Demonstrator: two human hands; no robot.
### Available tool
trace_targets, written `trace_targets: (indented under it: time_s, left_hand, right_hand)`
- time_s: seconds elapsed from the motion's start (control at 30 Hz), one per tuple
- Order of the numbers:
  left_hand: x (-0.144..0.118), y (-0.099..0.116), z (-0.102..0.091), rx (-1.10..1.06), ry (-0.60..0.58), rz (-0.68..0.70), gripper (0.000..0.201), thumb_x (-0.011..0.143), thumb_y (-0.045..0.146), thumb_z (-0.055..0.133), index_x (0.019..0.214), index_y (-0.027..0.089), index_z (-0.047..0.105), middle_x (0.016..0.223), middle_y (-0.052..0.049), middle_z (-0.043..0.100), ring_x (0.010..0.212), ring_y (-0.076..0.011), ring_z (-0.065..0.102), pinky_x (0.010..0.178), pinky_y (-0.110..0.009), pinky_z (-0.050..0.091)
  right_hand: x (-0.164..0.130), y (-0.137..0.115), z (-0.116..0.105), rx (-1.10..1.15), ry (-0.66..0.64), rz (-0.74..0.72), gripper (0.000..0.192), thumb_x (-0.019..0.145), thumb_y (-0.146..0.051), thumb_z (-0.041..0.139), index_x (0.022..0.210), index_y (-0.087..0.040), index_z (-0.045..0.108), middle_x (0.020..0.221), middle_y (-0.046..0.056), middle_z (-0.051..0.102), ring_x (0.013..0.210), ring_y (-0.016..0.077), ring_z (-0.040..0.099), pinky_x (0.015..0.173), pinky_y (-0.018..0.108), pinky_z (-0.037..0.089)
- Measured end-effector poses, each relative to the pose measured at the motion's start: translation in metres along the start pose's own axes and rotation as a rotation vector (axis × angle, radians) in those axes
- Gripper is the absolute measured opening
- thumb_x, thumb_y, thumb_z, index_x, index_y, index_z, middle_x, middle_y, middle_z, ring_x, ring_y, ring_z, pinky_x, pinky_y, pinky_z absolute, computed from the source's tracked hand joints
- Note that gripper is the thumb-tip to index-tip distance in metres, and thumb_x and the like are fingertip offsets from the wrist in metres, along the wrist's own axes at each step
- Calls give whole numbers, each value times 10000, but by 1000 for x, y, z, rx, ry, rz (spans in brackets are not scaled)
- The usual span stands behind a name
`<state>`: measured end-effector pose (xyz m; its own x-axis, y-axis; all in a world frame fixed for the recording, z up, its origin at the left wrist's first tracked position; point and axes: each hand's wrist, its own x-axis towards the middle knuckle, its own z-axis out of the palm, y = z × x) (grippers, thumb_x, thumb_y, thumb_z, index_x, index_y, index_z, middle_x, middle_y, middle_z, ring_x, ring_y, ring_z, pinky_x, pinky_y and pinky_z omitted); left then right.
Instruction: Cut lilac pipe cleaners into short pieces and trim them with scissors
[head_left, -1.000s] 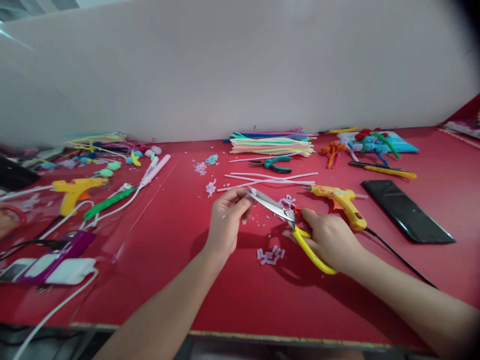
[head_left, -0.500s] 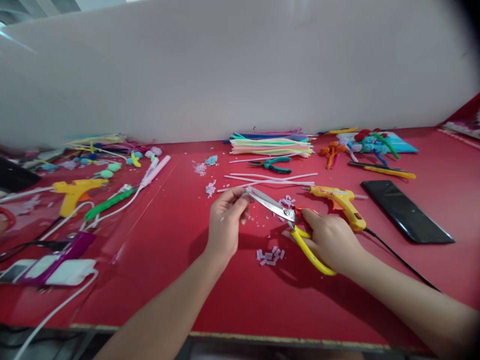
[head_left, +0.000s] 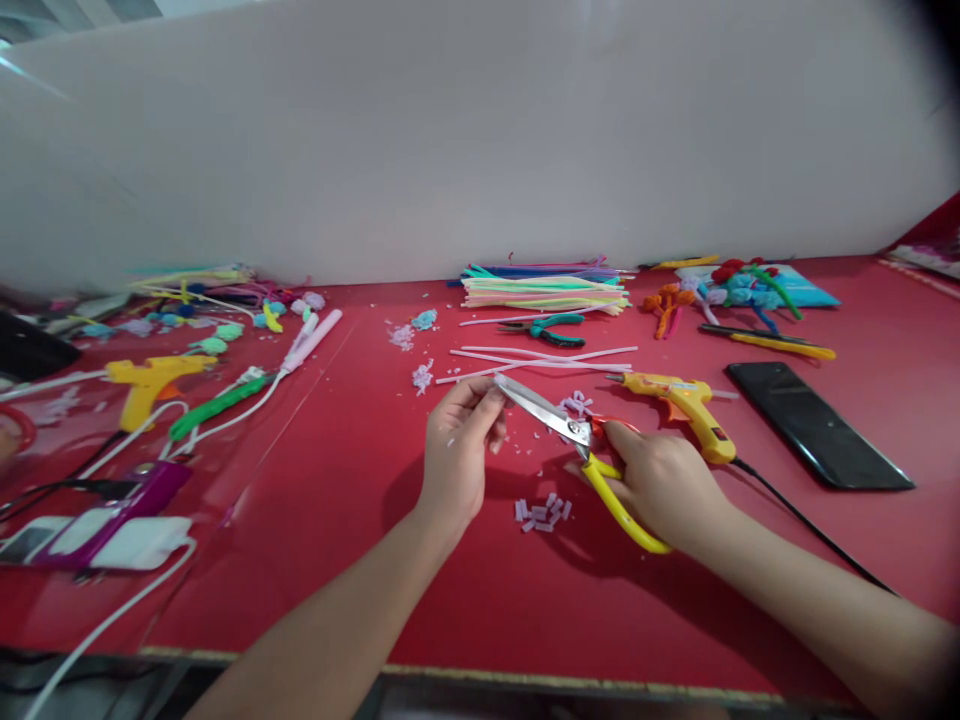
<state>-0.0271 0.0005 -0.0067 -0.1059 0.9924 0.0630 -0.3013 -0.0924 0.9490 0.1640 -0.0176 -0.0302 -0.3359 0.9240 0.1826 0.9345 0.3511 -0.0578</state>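
Over the red table (head_left: 465,600), left hand (head_left: 457,450) pinching a tiny, light, soft pipe-cleaner stub at the blade tips, right hand (head_left: 660,480) closed around stiff yellow-handled scissors (head_left: 577,440), best gripped by the loops.

This is a craft workbench for handmade pipe-cleaner decorations. A long red-topped table (head_left: 315,560) runs against a plain white partition wall (head_left: 480,140). Near its far edge lies a stack of pastel and bright fuzzy pipe cleaners (head_left: 544,287), with finished pipe-cleaner flowers (head_left: 739,283) towards the far right corner. Two yellow hot-glue guns (head_left: 686,400) (head_left: 150,380), teal-handled pliers (head_left: 551,328) and small lilac cut scraps (head_left: 541,512) lie across the surface.
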Motion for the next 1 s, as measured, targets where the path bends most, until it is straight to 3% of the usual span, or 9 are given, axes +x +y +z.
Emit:
trace_targets:
  time_s: [0.4,0.87,1.0]
  left_hand:
    - [0,0,0,-43,-23,5,87,727,237,577,778,167,571,605,34,472,485,-39,394,403,-153,273]
    - [0,1,0,-51,-29,-5,83,728,239,577,767,167,562,625,33,485,484,-35,403,401,-150,279]
    - [1,0,-2,-38,-45,-7,89,740,250,566,773,168,554,630,32,497,478,-33,405,396,-146,280]
  right_hand:
    - [-2,0,2,-2,39,-15,366,815,-494,308,698,-176,447,468,28,541,412,136,480,444,250,134]
    - [-2,0,1,3,-11,15,364,816,-491,313,687,-182,453,487,33,547,423,140,480,442,250,149]
    - [0,1,1,117,-38,50,344,784,-511,367,682,-190,442,478,12,510,418,129,439,441,243,163]
